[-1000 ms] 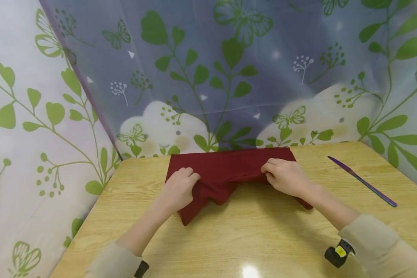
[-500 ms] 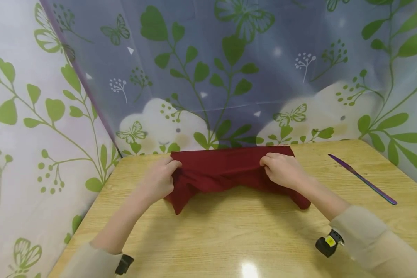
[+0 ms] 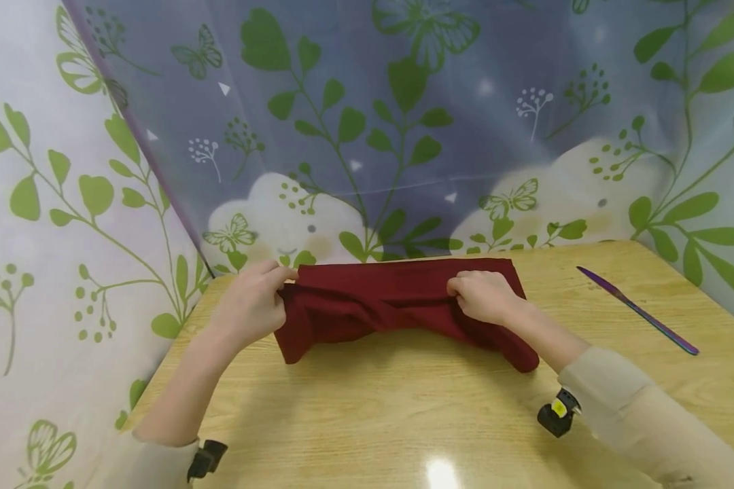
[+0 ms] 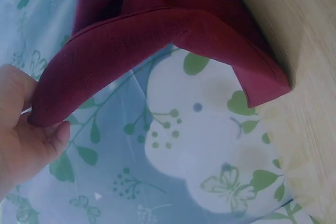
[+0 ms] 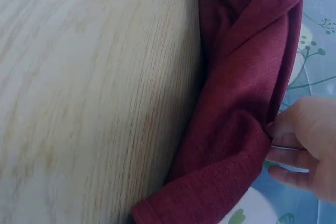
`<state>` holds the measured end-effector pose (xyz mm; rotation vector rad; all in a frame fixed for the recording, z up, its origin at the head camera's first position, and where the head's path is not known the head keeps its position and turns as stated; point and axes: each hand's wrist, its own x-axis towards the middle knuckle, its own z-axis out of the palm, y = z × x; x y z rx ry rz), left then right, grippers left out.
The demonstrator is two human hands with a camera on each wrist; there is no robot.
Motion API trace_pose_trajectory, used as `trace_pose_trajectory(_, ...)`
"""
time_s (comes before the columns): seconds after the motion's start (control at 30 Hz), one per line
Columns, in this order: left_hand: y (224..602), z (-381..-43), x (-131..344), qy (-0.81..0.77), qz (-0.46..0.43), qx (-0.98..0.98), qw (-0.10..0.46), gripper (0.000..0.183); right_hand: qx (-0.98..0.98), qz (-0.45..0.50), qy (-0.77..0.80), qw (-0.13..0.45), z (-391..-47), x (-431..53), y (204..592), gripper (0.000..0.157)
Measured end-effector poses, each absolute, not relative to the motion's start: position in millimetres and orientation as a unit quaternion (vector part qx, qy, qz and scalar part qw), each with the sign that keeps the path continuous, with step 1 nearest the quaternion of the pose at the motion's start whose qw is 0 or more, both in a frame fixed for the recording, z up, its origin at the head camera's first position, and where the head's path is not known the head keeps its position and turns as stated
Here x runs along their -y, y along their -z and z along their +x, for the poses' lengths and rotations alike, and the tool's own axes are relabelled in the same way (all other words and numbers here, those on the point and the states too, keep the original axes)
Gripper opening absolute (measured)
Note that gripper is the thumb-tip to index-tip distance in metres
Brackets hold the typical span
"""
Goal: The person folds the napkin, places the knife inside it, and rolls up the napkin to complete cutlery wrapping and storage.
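A dark red cloth (image 3: 367, 322) lies partly on the table near its back edge, its front part lifted and hanging in folds. My left hand (image 3: 253, 302) pinches the cloth at its left end, a corner hanging below. In the left wrist view the left hand (image 4: 31, 135) holds the cloth's edge (image 4: 115, 51) between thumb and fingers. Toward the cloth's right side, my right hand (image 3: 483, 297) pinches the same raised edge. The right wrist view has the right hand (image 5: 307, 148) gripping the folded cloth (image 5: 236, 103), fingertips partly hidden behind it.
A table knife (image 3: 639, 310) with a purple-blue sheen lies on the right of the wooden table (image 3: 367, 421). Patterned fabric walls (image 3: 318, 136) with leaves and butterflies rise behind the table and at its sides.
My left hand has moved left and slightly up along the cloth to its left end, drawing the raised edge straighter. The right hand has shifted slightly left. The knife lies as before.
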<state>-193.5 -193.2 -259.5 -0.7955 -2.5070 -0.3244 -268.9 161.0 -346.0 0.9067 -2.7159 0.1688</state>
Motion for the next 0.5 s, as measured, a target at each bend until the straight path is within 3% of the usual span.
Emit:
trace_pose_trajectory(0.13, 256, -196, 189, 0.122, -0.275, 0.925, 0.233, 0.037, 0.936, 0.319, -0.040, 0.142, -268, -150, 345, 0.017)
trace_pose_trajectory(0.37, 245, -204, 177, 0.122, -0.276, 0.924, 0.235, 0.037, 0.894, 0.383, -0.059, 0.227, -241, -111, 332, 0.015)
trace_pose_trajectory(0.5, 241, -209, 172, 0.122, -0.278, 0.923, 0.236, 0.037, 0.903, 0.378, -0.082, 0.185, -229, -89, 328, 0.014)
